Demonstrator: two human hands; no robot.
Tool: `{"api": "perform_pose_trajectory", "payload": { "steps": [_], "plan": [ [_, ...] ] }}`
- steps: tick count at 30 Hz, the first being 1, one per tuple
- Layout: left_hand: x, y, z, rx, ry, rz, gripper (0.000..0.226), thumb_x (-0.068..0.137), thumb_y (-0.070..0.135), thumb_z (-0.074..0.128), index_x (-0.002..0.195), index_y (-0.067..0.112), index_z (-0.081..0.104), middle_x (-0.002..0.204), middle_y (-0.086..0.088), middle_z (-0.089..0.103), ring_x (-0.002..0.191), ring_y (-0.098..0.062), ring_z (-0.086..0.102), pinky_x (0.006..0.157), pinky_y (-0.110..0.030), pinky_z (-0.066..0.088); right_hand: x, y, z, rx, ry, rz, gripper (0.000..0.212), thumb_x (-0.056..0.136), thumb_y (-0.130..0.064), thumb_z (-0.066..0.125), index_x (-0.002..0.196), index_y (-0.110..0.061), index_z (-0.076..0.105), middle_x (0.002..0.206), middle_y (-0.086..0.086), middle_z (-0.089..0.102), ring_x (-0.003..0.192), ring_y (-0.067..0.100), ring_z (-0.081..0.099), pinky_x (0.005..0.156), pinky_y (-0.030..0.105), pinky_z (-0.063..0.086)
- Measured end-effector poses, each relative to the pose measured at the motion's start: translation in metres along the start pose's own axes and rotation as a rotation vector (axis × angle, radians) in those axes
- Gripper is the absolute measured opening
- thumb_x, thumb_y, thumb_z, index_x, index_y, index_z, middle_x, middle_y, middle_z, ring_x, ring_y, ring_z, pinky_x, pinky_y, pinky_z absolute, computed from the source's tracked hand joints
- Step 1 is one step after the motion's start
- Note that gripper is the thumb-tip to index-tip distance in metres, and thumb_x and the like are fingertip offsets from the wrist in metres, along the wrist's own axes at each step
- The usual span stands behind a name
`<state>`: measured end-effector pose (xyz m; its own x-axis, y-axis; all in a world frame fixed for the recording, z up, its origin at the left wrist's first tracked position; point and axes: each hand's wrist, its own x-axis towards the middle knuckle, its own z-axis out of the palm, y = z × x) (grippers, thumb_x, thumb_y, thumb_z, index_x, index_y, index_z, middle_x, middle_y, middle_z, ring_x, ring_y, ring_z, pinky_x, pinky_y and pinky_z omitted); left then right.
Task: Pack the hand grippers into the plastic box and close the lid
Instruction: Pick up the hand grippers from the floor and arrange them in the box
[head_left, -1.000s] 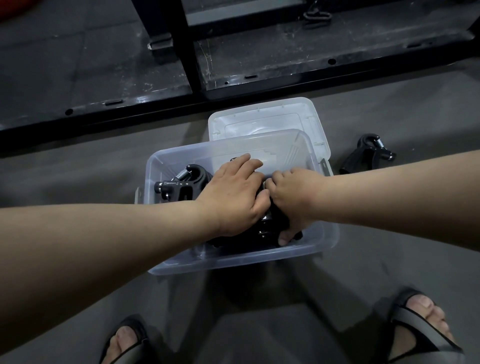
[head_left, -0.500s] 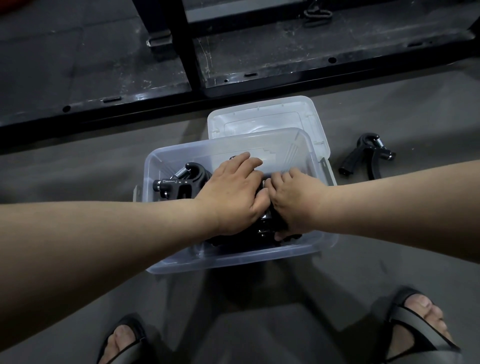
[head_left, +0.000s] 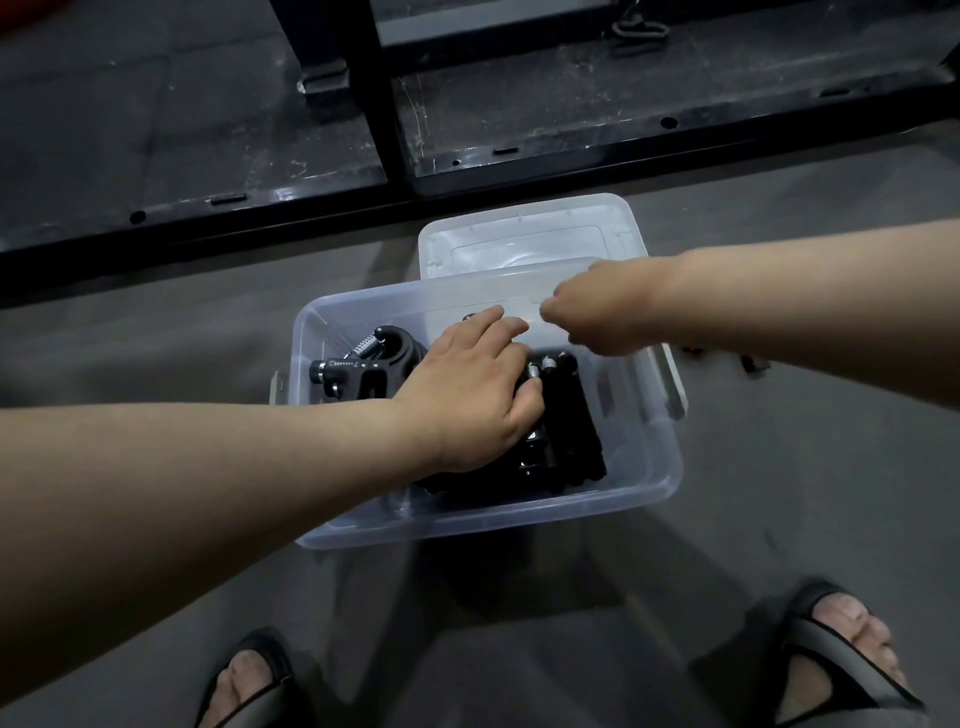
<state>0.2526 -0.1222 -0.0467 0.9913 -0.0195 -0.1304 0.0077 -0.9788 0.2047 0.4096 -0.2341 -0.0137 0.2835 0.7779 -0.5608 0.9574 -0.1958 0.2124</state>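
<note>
Black metal rack (head_left: 382, 93) on dark mat (head_left: 156, 114) up top, grey floor (head_left: 130, 322), L sandal (head_left: 260, 691) & R sandal (head_left: 831, 644) at btm.

- The plastic box (head_left: 519, 514) is clear and rectangular. It stands upright on the floor (head_left: 156, 338) at the centre of the view, with its top open.
- Its lid (head_left: 519, 234), also clear, lies flat on the floor at the box's 12 to 1 o'clock, just behind the far wall.
- Black hand grippers (head_left: 374, 364) with silver springs lie jumbled across the box bottom. The left hand (head_left: 467, 395) rests on the middle ones.
- At the box's 3 o'clock, dark bits on the floor may be another hand gripper (head_left: 753, 364), which is mostly hidden.
</note>
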Motion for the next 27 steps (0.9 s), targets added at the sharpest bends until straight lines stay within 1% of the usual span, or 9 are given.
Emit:
{"api": "perform_pose_trajectory", "payload": {
  "steps": [3,6,10,15,17,19,21,24,27],
  "plan": [
    [0.0,0.0,0.0,0.002,-0.002,0.0,0.067,0.088,0.051,0.014,0.128,0.018,0.055,0.154,0.0,0.034,0.148,-0.021,0.012,0.121,-0.037,0.011,-0.002,-0.016,0.014,-0.057,-0.024,-0.089,0.027,0.099,-0.041,0.044,0.112,-0.019,0.054,0.107,0.001,0.065,0.101,0.025,0.062,0.094,0.035,0.038],
    [0.0,0.001,0.0,-0.004,-0.002,0.0,0.068,0.087,0.051,0.013,0.13,0.019,0.054,0.154,0.0,0.034,0.148,-0.021,0.012,0.121,-0.037,0.012,0.003,-0.037,0.037,-0.029,-0.012,-0.1,0.039,0.099,-0.051,0.039,0.119,-0.021,0.052,0.11,0.001,0.064,0.1,0.027,0.061,0.09,0.036,0.04],
    [0.0,0.001,-0.001,0.0,-0.012,-0.001,0.065,0.089,0.05,0.016,0.131,0.018,0.054,0.154,0.0,0.034,0.148,-0.02,0.012,0.121,-0.037,0.011,0.018,-0.038,0.046,0.058,-0.004,-0.045,0.03,0.099,-0.036,0.039,0.121,-0.023,0.053,0.112,0.004,0.062,0.102,0.032,0.057,0.09,0.043,0.049],
    [0.0,0.0,-0.001,-0.001,-0.012,0.003,0.066,0.088,0.051,0.014,0.131,0.02,0.054,0.153,0.001,0.034,0.148,-0.02,0.011,0.12,-0.037,0.012,0.016,-0.037,0.035,-0.06,0.029,-0.184,0.024,0.1,-0.026,0.04,0.112,-0.018,0.06,0.11,0.001,0.065,0.1,0.026,0.062,0.089,0.04,0.049],
    [-0.001,0.0,-0.001,-0.006,-0.007,0.002,0.068,0.087,0.052,0.013,0.132,0.02,0.053,0.153,0.001,0.034,0.148,-0.02,0.012,0.12,-0.037,0.011,0.015,-0.036,0.036,-0.044,0.012,-0.175,0.025,0.1,-0.028,0.04,0.116,-0.017,0.057,0.113,0.003,0.064,0.101,0.027,0.061,0.09,0.041,0.049],
    [-0.001,0.001,-0.001,-0.009,-0.012,0.0,0.07,0.086,0.053,0.012,0.134,0.02,0.052,0.154,0.001,0.033,0.148,-0.02,0.011,0.121,-0.036,0.01,0.014,-0.039,0.039,-0.021,-0.013,-0.13,0.034,0.101,-0.036,0.037,0.126,-0.017,0.051,0.119,0.005,0.06,0.103,0.03,0.059,0.09,0.042,0.048],
    [-0.001,0.001,-0.002,-0.009,-0.012,-0.002,0.069,0.087,0.052,0.012,0.134,0.02,0.052,0.154,0.001,0.033,0.148,-0.019,0.011,0.12,-0.036,0.01,0.014,-0.044,0.043,-0.044,0.0,-0.125,0.04,0.102,-0.037,0.033,0.132,-0.015,0.047,0.125,0.006,0.057,0.105,0.031,0.057,0.089,0.041,0.048],
    [-0.001,0.001,-0.002,-0.011,-0.016,-0.005,0.065,0.089,0.051,0.016,0.135,0.021,0.052,0.155,0.001,0.032,0.148,-0.019,0.01,0.12,-0.036,0.009,0.015,-0.045,0.041,0.02,-0.003,-0.099,0.039,0.102,-0.033,0.033,0.134,-0.016,0.047,0.128,0.004,0.056,0.11,0.029,0.056,0.081,0.036,0.044],
    [-0.001,0.001,-0.002,-0.018,-0.018,-0.005,0.065,0.089,0.051,0.016,0.134,0.021,0.052,0.154,0.001,0.033,0.148,-0.019,0.011,0.12,-0.036,0.01,0.016,-0.044,0.037,0.016,-0.034,-0.122,0.035,0.102,-0.031,0.034,0.131,-0.018,0.049,0.127,0.001,0.057,0.11,0.026,0.055,0.087,0.037,0.047]
  ]
}}
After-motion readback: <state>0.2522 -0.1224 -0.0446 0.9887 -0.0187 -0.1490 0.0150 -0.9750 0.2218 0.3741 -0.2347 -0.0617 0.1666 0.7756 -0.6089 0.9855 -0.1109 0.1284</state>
